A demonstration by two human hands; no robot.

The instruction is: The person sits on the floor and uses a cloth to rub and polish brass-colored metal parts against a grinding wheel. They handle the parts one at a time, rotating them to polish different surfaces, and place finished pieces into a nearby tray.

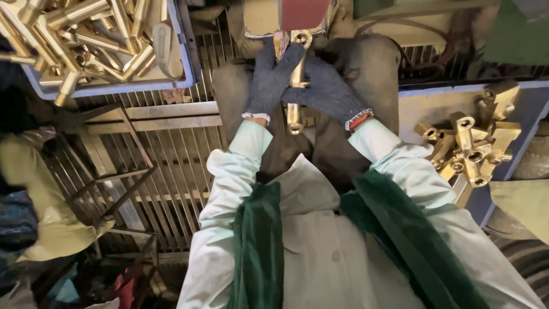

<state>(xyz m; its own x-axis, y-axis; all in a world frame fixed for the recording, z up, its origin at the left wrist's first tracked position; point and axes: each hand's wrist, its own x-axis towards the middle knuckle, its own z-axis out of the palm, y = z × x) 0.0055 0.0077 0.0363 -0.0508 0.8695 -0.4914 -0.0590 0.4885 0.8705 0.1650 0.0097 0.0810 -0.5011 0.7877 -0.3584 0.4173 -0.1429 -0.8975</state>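
Brass fitting (295,86), long and tubular, stands upright at the upper middle of the frame, its top end against a red belt (303,12) of a grinding machine (257,20). Below the machine a metal grating (171,149) fills the left centre. A blue tray (114,87) heaped with brass parts sits at the upper left; another blue tray (532,114) with a smaller pile of brass fittings (472,143) lies at the right. Left hand (271,77) and right hand (329,91), both in dark knit gloves, close around the fitting from either side.
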